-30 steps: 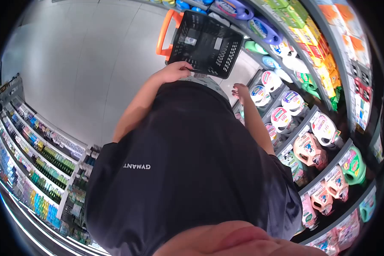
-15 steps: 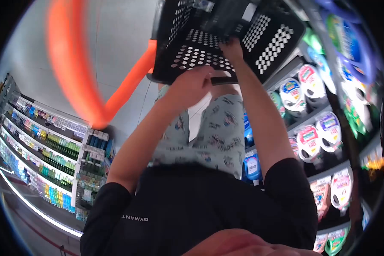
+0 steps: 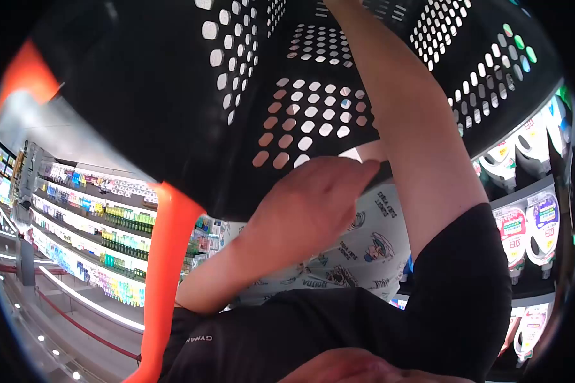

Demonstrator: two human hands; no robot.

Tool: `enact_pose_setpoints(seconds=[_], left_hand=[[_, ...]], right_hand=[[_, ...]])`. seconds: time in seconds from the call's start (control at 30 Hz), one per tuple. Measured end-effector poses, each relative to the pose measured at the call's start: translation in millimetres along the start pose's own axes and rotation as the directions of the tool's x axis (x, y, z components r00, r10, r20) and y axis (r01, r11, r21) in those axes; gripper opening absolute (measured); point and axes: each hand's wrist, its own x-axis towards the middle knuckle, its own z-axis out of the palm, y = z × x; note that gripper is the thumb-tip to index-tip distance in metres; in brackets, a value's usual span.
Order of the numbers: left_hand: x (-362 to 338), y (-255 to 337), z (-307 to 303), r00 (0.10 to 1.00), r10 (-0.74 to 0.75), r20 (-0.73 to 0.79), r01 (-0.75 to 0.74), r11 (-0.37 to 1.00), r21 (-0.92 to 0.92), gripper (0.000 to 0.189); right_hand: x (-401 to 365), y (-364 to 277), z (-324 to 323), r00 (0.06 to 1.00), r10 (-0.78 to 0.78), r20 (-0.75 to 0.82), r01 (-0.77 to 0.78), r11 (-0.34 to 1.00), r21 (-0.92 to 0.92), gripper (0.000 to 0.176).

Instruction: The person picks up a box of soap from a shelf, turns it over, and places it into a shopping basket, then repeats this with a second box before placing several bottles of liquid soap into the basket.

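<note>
A black perforated shopping basket point(image 3: 236, 172) fills the upper part of the view, tilted so I look into its inside. My left hand point(image 3: 316, 198) is closed around the basket's near rim, thumb side toward the right. My right forearm reaches over that rim and deep into the basket. Of my right hand point(image 3: 342, 2) only a sliver shows at the top edge, so its fingers and anything in them are hidden. An orange handle point(image 3: 169, 255) runs down along the basket's left side.
Shelves of bottles point(image 3: 121, 242) line the left side. At the right, close by, stand shelves with white-handled detergent jugs point(image 3: 543, 223). My patterned shorts point(image 3: 364, 249) show below the basket.
The basket has come up much closer to my head and chest, with my left hand still on its rim. My right hand has moved up to the top edge of view.
</note>
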Motion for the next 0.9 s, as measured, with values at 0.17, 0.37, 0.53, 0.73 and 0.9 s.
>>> enact_pose_setpoints(seconds=[0.17, 0.37, 0.53, 0.73, 0.9], left_hand=[[-16.2, 16.5, -10.2, 0.986, -0.169, -0.012, 0.167, 0.980, -0.110, 0.036], [-51.6, 59.5, -22.3, 0.979, -0.206, -0.009, 0.201, 0.962, -0.187, 0.036], [-94.4, 124.7, -35.3, 0.966, -0.008, -0.258, 0.017, 0.999, 0.032, 0.057], [-159.6, 222.8, -67.4, 0.964, 0.082, -0.254, -0.061, 0.994, 0.090, 0.073], [-217.0, 302.7, -102.9, 1.000, -0.006, -0.011, 0.001, 0.927, -0.375, 0.054]], right_hand=[[-93.6, 28.4, -59.7, 0.992, 0.033, 0.118, -0.049, 0.990, 0.134, 0.075], [-206.6, 45.6, -162.0, 0.981, -0.138, -0.135, 0.190, 0.816, 0.547, 0.065], [-320.8, -3.3, -323.3, 0.969, -0.147, -0.197, 0.240, 0.744, 0.624, 0.063], [-453.8, -54.4, -455.4, 0.909, -0.259, -0.325, 0.416, 0.583, 0.698, 0.065], [-532.6, -82.5, -540.0, 0.901, -0.213, -0.379, 0.434, 0.496, 0.753, 0.072]])
